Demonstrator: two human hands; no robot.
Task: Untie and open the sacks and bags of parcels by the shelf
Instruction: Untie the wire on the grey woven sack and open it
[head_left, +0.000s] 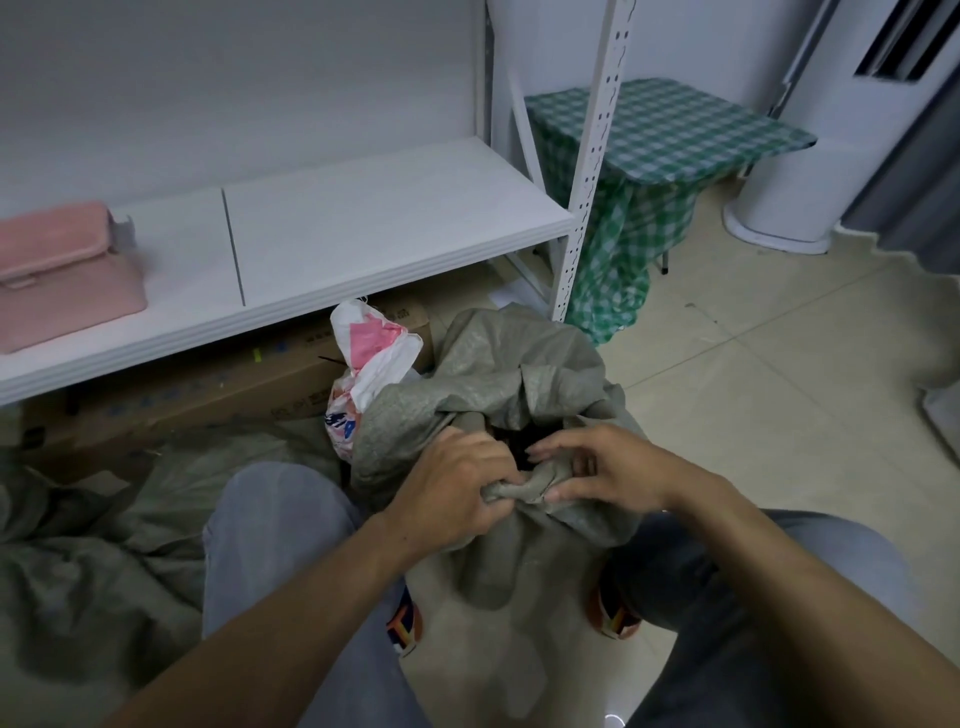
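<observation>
A grey woven sack (498, 374) stands on the floor between my knees, in front of the white shelf (332, 244). Its mouth is bunched into a twisted knot at the near rim, with a dark gap just behind it. My left hand (447, 488) is shut on the bunched fabric from the left. My right hand (608, 467) pinches the same knot from the right with thumb and fingers. Behind the sack leans a white plastic bag with pink and blue print (371, 364). Another grey sack (98, 540) lies slumped on the floor to my left.
A pink bag (57, 270) sits on the shelf's left end. Cardboard boxes (208, 384) lie under the shelf. A table with a green checked cloth (660, 145) stands beyond the shelf post (587, 171). A white appliance (810, 171) is at the right, on tiled floor (769, 364).
</observation>
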